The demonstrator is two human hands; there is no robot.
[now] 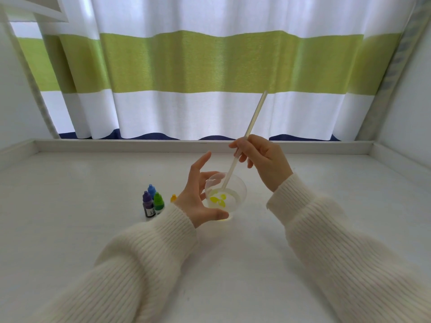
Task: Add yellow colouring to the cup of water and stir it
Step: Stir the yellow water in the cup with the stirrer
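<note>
Head view, looking down at a white bench [93, 183] with a raised rim, in front of a curtain [210, 66] striped white and lime green.

A clear plastic cup [241, 191] of water stands near the middle of the bench. Yellow colouring [218, 199] sits in the water as a few separate blobs, not mixed in.

The left hand [198, 194], in a cream ribbed sleeve [140, 252], steadies the cup: its grip curls around the cup's left side, thumb against the near wall low down, middle fingers at the far rim, index finger lifted free and pointing up.

The right hand [263, 159], in a matching sleeve, has its grip closed on a long translucent straw [250, 123] at about mid-length. The straw tilts up and to the right, and its lower end dips into the water at the back of the cup.

Just left of the left hand stand small dropper bottles, close together: purple [148, 205], blue [152, 190], and green [158, 202]. An orange-yellow cap [173, 197] shows behind the wrist.
</note>
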